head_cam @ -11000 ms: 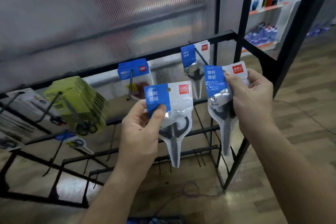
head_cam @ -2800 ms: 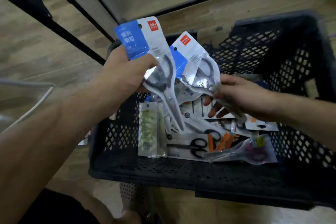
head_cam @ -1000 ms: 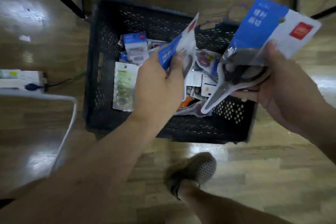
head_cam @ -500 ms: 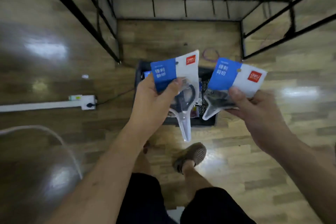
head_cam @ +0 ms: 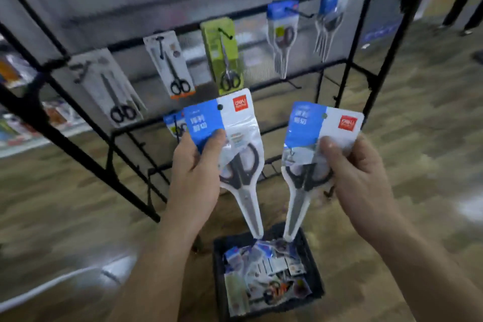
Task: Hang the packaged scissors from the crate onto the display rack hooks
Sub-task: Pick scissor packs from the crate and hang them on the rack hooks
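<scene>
In front of the display rack [head_cam: 347, 70], the left hand [head_cam: 196, 172] pinched one scissors pack [head_cam: 235, 144] by its blue header, thumb on the front and the other fingers behind. The right hand [head_cam: 358, 178] pinched a second scissors pack [head_cam: 308, 159] the same way, thumb pressed on the card near its middle. Both packs were held upright, blade tips pointing down, side by side and apart, neither touching a hook. Below them on the wooden floor [head_cam: 418, 165] stood the black crate [head_cam: 313, 277], holding a loose heap of further packaged items; individual items there were too blurred to identify. On the rack's upper rail hung a grey carded pair [head_cam: 115, 91], a white carded pair [head_cam: 170, 65], a green carded pair [head_cam: 224, 55], a blue-topped bundle [head_cam: 282, 34] and, furthest right, another blue-topped bundle [head_cam: 330, 15]. A small blue pack [head_cam: 175, 124] hung on the lower rail, just behind the left hand.
</scene>
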The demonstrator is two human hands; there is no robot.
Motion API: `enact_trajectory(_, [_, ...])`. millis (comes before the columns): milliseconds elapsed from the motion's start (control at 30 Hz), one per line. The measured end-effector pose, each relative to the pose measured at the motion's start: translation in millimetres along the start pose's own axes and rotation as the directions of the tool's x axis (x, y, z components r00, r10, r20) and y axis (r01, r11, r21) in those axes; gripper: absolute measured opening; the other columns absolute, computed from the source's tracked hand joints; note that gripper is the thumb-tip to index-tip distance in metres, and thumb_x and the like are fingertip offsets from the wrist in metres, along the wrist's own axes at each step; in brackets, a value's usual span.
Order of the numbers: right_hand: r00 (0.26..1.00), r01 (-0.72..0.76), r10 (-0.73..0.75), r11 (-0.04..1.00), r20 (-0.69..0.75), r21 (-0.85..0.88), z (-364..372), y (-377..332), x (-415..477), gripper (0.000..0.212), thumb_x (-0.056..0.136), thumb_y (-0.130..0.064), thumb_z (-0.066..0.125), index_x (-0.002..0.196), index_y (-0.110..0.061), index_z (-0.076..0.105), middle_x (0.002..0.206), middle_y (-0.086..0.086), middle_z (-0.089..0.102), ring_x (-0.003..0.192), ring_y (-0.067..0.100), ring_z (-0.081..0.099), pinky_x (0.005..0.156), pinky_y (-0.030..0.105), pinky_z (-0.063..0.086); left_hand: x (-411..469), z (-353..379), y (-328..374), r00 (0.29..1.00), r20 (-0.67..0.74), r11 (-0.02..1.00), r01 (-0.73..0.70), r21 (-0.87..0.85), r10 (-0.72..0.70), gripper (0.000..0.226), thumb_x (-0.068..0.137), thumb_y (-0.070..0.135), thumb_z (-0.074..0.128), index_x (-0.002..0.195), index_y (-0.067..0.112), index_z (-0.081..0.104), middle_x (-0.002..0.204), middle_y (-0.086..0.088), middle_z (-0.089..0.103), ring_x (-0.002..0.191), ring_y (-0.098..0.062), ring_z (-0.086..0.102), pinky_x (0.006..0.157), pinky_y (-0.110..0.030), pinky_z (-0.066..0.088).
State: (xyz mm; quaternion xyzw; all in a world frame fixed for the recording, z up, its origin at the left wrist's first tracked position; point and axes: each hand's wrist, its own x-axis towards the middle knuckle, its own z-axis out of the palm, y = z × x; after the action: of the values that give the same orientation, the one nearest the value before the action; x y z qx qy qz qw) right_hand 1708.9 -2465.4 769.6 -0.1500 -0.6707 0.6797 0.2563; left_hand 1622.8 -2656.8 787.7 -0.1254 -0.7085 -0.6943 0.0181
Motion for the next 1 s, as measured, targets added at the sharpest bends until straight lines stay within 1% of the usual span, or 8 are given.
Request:
enact_trajectory(133, [0.992,0.079,-0.083,0.996,0.091,0.051,-46,-45,23,0.009,0.103,-0.011,0.059,0.107,-0.018,0.064,0.098,0.013,0.074,0.089,0.039,0.071,0.078,0.056,0.058,-8,47,48,0.998,0.001,0.992,-0.056,0.112,0.056,0.018,0.105,0.018,0.057,0.103,0.031,0.069,0.09,0.023,0.074,0.085,0.004,0.068,0.07,-0.009,0.047])
enact_trajectory(267, [0.989,0.062,-0.076,0.991,0.125,0.115,-73,-64,31,0.009,0.103,-0.013,0.058,0.106,-0.02,0.064,0.092,0.005,0.075,0.081,0.037,0.072,0.068,0.056,0.06,-9,84,79,0.99,0.059,0.97,-0.139,0.198,0.13,0.019,0.104,0.016,0.058,0.115,0.027,0.068,0.104,0.014,0.077,0.096,-0.005,0.072,0.076,-0.016,0.052])
enact_trajectory(367, [0.994,0.021,-0.035,0.991,0.102,0.135,-96,-57,28,0.008,0.103,-0.014,0.059,0.103,-0.019,0.065,0.09,0.008,0.076,0.078,0.037,0.073,0.069,0.058,0.06,-8,105,79,0.989,0.103,0.971,-0.126,0.205,0.107,0.019,0.105,0.014,0.057,0.115,0.026,0.07,0.106,0.007,0.078,0.098,-0.013,0.075,0.079,-0.028,0.058])
enact_trajectory(433, [0.997,-0.019,0.011,0.993,0.073,0.113,-112,-49,27,0.008,0.103,-0.015,0.058,0.102,-0.02,0.065,0.089,0.008,0.076,0.078,0.031,0.075,0.067,0.052,0.061,-5,117,72,0.987,0.136,0.974,-0.111,0.199,0.085,0.02,0.105,0.016,0.058,0.115,0.028,0.07,0.106,0.007,0.078,0.097,-0.015,0.076,0.08,-0.032,0.06])
enact_trajectory(533, [0.999,-0.049,0.048,0.995,0.013,0.088,-131,-35,25,0.009,0.102,-0.015,0.058,0.103,-0.016,0.067,0.087,0.007,0.077,0.074,0.025,0.075,0.058,0.034,0.062,3,132,53,0.987,0.155,0.989,-0.073,0.13,0.053,0.021,0.104,0.014,0.058,0.111,0.029,0.071,0.102,0.009,0.079,0.092,-0.011,0.076,0.073,-0.024,0.058])
enact_trajectory(633, [0.994,-0.096,0.101,0.991,-0.049,0.089,-138,-22,22,0.01,0.1,-0.015,0.059,0.102,-0.015,0.069,0.083,0.008,0.077,0.067,0.019,0.074,0.052,0.022,0.056,11,141,33,0.977,0.213,0.996,-0.016,0.086,-0.002,0.022,0.104,0.015,0.058,0.108,0.032,0.072,0.102,0.011,0.079,0.093,-0.009,0.075,0.075,-0.024,0.056])
enact_trajectory(833, [0.986,-0.148,0.154,0.984,-0.064,0.099,-146,14,44,0.012,0.099,-0.016,0.06,0.103,-0.016,0.071,0.081,0.009,0.077,0.064,0.015,0.072,0.052,0.02,0.055,21,155,-1,0.974,0.217,0.996,0.052,0.068,-0.066,0.022,0.104,0.014,0.059,0.114,0.028,0.072,0.105,0.009,0.079,0.096,-0.01,0.075,0.075,-0.022,0.057])
enact_trajectory(1000, [0.986,-0.163,0.16,0.983,0.041,0.083,-152,36,100,0.012,0.102,-0.017,0.058,0.102,-0.019,0.07,0.086,0.002,0.078,0.072,0.014,0.075,0.056,0.021,0.056,37,188,-5,0.99,0.081,0.988,0.103,0.118,-0.113,0.02,0.103,0.013,0.06,0.112,0.028,0.071,0.101,0.007,0.079,0.091,-0.013,0.076,0.072,-0.024,0.057])
